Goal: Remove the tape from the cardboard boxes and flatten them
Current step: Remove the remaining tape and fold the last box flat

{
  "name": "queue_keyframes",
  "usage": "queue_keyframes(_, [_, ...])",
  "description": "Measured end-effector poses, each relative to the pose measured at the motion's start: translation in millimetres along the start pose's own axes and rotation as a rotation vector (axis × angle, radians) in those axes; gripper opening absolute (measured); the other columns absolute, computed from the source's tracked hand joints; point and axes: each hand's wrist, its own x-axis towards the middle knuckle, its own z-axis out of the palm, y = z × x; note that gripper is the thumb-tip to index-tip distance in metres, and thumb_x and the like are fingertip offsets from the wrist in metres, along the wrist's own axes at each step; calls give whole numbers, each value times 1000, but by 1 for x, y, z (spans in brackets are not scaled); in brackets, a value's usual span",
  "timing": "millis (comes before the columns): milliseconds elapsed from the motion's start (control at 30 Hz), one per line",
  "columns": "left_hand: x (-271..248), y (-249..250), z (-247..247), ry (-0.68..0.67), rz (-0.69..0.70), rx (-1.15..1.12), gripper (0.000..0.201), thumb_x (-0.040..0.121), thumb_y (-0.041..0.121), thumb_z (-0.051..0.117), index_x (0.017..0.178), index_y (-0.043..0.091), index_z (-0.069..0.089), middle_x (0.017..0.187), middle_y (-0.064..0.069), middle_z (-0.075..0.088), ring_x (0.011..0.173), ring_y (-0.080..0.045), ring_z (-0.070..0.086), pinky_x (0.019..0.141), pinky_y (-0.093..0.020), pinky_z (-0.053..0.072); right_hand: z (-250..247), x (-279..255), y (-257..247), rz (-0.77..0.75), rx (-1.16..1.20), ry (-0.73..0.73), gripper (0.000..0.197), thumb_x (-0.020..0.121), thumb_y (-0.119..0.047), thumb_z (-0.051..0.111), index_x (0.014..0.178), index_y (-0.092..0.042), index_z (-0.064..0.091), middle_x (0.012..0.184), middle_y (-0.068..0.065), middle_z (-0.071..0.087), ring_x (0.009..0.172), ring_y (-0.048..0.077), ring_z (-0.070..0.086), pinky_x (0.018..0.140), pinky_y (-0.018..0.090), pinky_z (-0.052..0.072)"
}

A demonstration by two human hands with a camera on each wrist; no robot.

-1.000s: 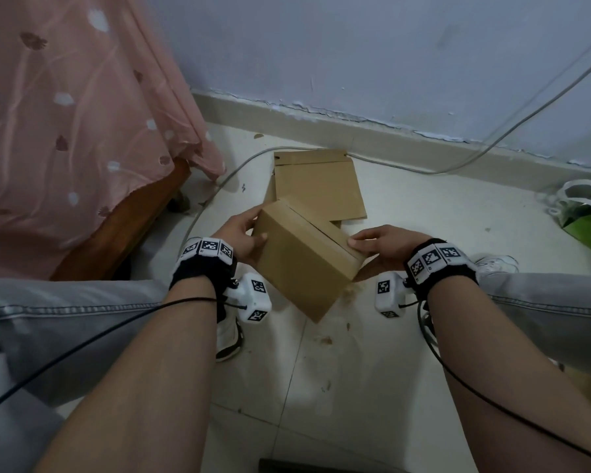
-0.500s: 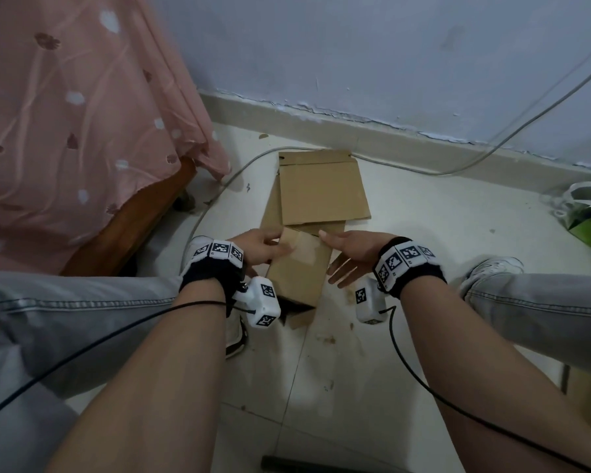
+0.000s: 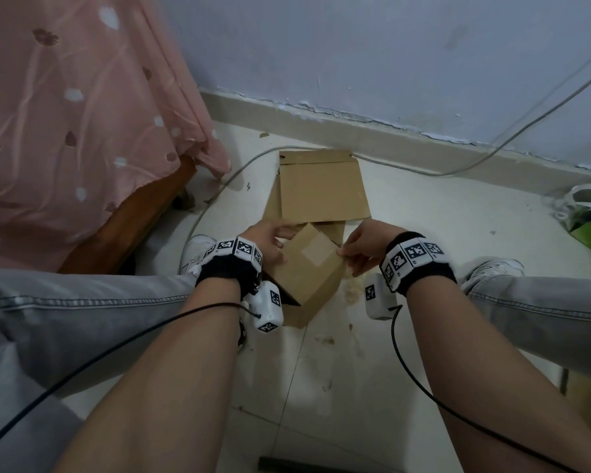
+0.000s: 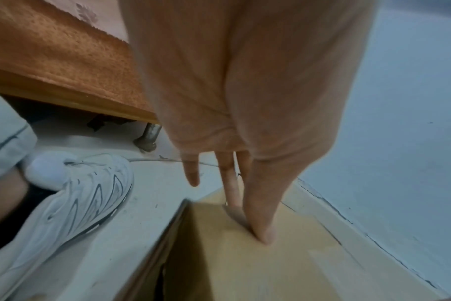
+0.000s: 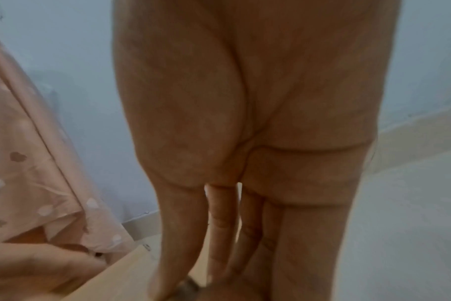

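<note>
The small cardboard box is plain brown, tilted with one corner pointing down, and sits low between the person's knees, just above the tiled floor. A pale strip of tape crosses its upper face and reaches the right edge. The left hand grips the box's left side, thumb on the upper face and fingers going behind the far corner. The right hand meets the right edge where the tape ends, its fingertips bunched there; whether they pinch the tape itself cannot be told. Just beyond the box, flattened cardboard lies on the floor near the wall's foot.

The left wrist view, unlike the head view, shows long fingers pressed straight down onto the box's tan face, with a white shoe beside it. The right wrist view is blurred: fingers extend down to the box's edge, and their tips are hard to make out.

A pink patterned cloth hangs at left.
</note>
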Motion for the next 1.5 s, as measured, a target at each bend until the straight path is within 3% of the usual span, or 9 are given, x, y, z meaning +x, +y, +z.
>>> queue_keyframes(400, [-6, -11, 10, 91, -36, -78, 48, 95, 10, 59, 137, 32, 54, 121, -5, 65, 106, -16, 60, 85, -22, 43, -1, 25, 60, 66, -10, 457, 10, 79, -6, 78, 71, -2, 74, 71, 16, 73, 70, 27, 74, 75, 37, 61])
queue_keyframes(600, [-12, -16, 19, 116, -38, -184, 40, 94, 11, 62, 131, 26, 59, 103, -2, 63, 91, -13, 58, 53, 0, 39, 24, 41, 92, 46, 5, 577, 19, 79, -14, 79, 64, -14, 67, 75, 13, 73, 75, 25, 71, 79, 35, 59])
queue_keyframes(767, [-13, -17, 19, 112, -45, -245, 39, 93, 11, 64, 129, 28, 61, 106, -2, 65, 96, -16, 62, 75, -17, 47, 42, 64, 106, 85, 51, 554, 13, 86, -6, 69, 98, -1, 72, 91, 19, 73, 83, 27, 72, 83, 36, 59])
queue_keyframes(967, [-5, -18, 12, 73, -72, -214, 49, 91, 15, 68, 136, 32, 55, 121, -2, 63, 105, -18, 62, 96, -30, 49, 61, 70, 104, 154, -159, 514, 27, 90, -4, 49, 71, -1, 67, 73, 17, 64, 74, 34, 60, 81, 34, 56])
queue_keyframes(1067, [-5, -20, 11, 60, -76, -204, 51, 91, 18, 69, 138, 33, 53, 119, 1, 61, 104, -16, 61, 94, -28, 45, 63, 70, 105, 199, -198, 479, 25, 90, -7, 48, 95, -5, 72, 100, 19, 67, 90, 35, 63, 81, 34, 53])
queue_keyframes(1167, [-7, -20, 11, 65, -75, -204, 51, 91, 20, 69, 138, 32, 52, 116, 3, 61, 103, -13, 59, 90, -25, 40, 59, 66, 98, 237, -272, 481, 16, 90, -8, 51, 79, -5, 62, 99, 19, 66, 95, 35, 63, 86, 37, 53])
queue_keyframes(1300, [-8, -19, 13, 71, -79, -212, 49, 92, 19, 67, 138, 31, 53, 115, 1, 61, 101, -12, 58, 86, -21, 40, 52, 66, 101, 262, -228, 480, 26, 91, -7, 52, 65, -5, 49, 86, 18, 57, 69, 30, 54, 68, 33, 48])
queue_keyframes(1433, [-9, -14, 15, 70, -67, -173, 42, 97, 15, 60, 137, 26, 54, 110, 0, 61, 96, -12, 56, 62, -2, 41, 42, 57, 95, 228, -16, 647, 29, 92, -12, 52, 117, 3, 49, 109, 26, 57, 87, 36, 61, 76, 39, 51])
queue_keyframes(1500, [-8, -9, 15, 63, -55, -127, 42, 99, 15, 56, 139, 26, 53, 116, -4, 65, 98, -13, 56, 74, -11, 43, 37, 45, 75, 101, 110, 780, 39, 93, -16, 49, 128, -3, 42, 111, 23, 60, 95, 38, 62, 76, 38, 50])
